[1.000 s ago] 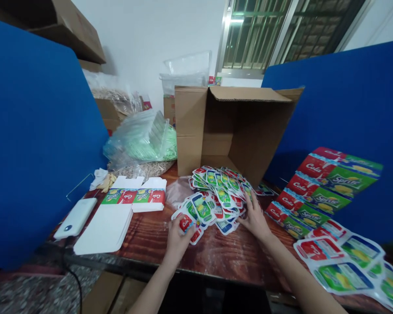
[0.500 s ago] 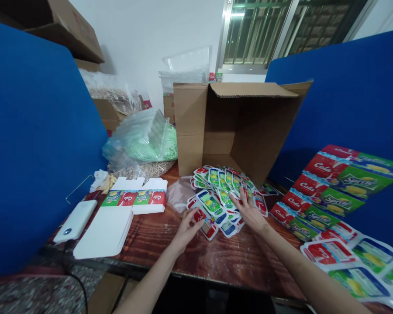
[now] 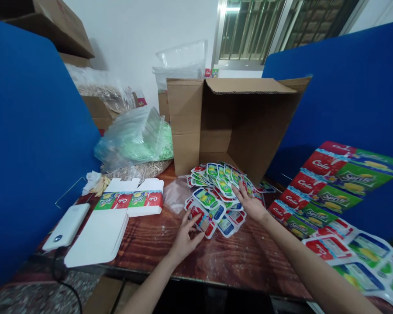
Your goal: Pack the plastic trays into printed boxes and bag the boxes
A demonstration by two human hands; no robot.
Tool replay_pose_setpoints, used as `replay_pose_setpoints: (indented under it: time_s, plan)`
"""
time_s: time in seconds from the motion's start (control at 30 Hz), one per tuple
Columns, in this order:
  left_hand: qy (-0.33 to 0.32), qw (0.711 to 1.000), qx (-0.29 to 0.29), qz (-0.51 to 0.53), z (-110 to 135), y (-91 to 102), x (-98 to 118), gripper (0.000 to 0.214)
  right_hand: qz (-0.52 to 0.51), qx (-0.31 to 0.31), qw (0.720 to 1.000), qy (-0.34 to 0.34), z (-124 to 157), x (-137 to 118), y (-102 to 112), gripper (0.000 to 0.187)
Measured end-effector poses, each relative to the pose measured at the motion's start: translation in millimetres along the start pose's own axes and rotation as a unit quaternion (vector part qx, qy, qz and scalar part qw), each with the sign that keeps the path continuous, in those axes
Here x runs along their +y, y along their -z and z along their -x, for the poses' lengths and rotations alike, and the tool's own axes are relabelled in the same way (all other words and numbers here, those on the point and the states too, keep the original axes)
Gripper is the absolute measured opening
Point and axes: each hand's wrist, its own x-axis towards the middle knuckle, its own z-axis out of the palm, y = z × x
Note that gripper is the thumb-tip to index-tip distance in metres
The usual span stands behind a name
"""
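A loose heap of printed Cola and Sprite packets (image 3: 207,199) lies on the table before an open carton. At the heap's near left edge is my left hand (image 3: 186,235), its fingers apart and the fingertips on a red Cola packet (image 3: 203,223). My right hand (image 3: 250,204) rests on the heap's right side with fingers spread, touching the packets there. Neither hand has closed on anything. The packets under my right palm are hidden.
A large cardboard box (image 3: 186,126) lies on its side behind the heap. Right stand stacked Cola-Sprite boxes (image 3: 324,187) and more packets (image 3: 367,253). Left are flat white box blanks (image 3: 96,235) and a white power bank (image 3: 67,226). Blue partitions (image 3: 29,144) flank the table.
My left hand has opened a little, its thumb now lower and away from the red packet. My right hand has shifted slightly over the heap. The whole view has turned slightly.
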Motion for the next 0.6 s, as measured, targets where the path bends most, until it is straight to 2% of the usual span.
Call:
replay_pose_setpoints:
  time_s: [0.13,0.23,0.4,0.5,0.6]
  plan:
    - [0.017,1.000,0.007,0.006,0,-0.1,1,0.056,-0.037,-0.004,0.999,-0.003,-7,9,2,0.091]
    - [0.029,0.999,0.015,0.005,0,-2.3,0,0.053,-0.026,-0.005,0.999,-0.024,-4,8,0,0.089]
    - [0.027,0.999,0.026,-0.004,-3,-4.7,-4,0.047,-0.043,0.000,0.999,-0.027,21,-2,-13,0.098]
    - [0.023,0.999,0.028,0.000,-4,-4.7,-6,0.046,-0.087,0.009,0.996,-0.035,35,-5,-18,0.095]
    - [0.029,0.999,0.028,0.011,-4,-4.9,-8,0.044,-0.133,-0.017,0.991,-0.031,41,4,-14,0.090]
